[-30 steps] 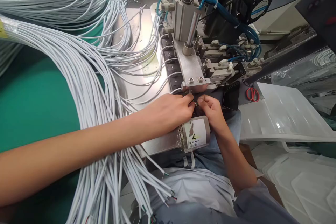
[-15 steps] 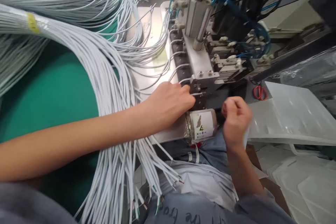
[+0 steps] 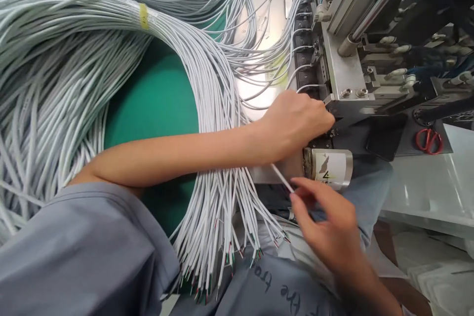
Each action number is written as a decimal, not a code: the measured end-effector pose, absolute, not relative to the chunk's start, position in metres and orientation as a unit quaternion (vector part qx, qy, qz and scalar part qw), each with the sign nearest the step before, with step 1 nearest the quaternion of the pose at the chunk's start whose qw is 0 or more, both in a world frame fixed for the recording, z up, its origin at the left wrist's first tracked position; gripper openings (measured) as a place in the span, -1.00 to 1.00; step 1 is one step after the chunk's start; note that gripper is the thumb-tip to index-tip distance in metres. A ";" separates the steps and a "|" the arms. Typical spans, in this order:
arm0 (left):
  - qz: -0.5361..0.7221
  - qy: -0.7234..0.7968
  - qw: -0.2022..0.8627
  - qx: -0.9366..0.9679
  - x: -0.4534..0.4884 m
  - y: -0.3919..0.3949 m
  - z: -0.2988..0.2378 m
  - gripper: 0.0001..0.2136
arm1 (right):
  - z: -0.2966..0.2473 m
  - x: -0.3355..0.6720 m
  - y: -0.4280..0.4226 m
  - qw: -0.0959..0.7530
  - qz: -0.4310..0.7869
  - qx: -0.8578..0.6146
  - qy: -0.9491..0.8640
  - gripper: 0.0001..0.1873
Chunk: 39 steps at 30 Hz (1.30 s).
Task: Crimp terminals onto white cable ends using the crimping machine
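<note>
My right hand (image 3: pixel 329 222) pinches a white cable (image 3: pixel 282 177) between thumb and fingertips, below the machine's front. The cable runs up and disappears under my left wrist. My left hand (image 3: pixel 296 121) is curled closed at the near end of the machine's black cable holder (image 3: pixel 305 76). Its fingertips are hidden, so what they grip cannot be seen. Several white cables lie side by side in the holder's slots. Under my left forearm hangs a thick bundle of white cables (image 3: pixel 213 94), tied with yellow tape (image 3: pixel 143 16), with stripped coloured wire ends at the bottom.
The metal press machine (image 3: pixel 342 59) with cylinders and blue tubes rises at the right. A labelled cylinder (image 3: pixel 331 168) sticks out at its near end. Red scissors (image 3: pixel 428 141) and a dark flat object (image 3: pixel 387 136) lie beyond. More cables cover the green table (image 3: pixel 155 103).
My right hand has come down and left from beside the labelled cylinder and now pinches a cable. My left hand stays at the holder's near end. The view has shifted left.
</note>
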<state>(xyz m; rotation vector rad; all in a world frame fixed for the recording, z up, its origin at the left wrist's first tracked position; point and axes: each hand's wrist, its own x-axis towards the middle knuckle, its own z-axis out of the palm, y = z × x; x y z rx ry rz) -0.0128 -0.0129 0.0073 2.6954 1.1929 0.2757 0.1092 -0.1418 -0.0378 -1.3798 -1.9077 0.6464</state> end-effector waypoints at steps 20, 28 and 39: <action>0.280 0.184 0.194 0.922 -0.011 -0.005 0.001 -0.76 | -0.035 0.146 -0.063 0.643 0.318 -0.469 -0.515 -0.81; 0.295 0.226 0.132 0.919 -0.009 -0.005 -0.007 -0.77 | -0.020 0.156 -0.064 0.547 0.243 -0.547 -0.586 -0.87; 0.322 0.254 0.225 0.884 -0.006 -0.008 -0.003 -0.85 | -0.021 0.147 -0.057 0.561 0.258 -0.552 -0.560 -0.80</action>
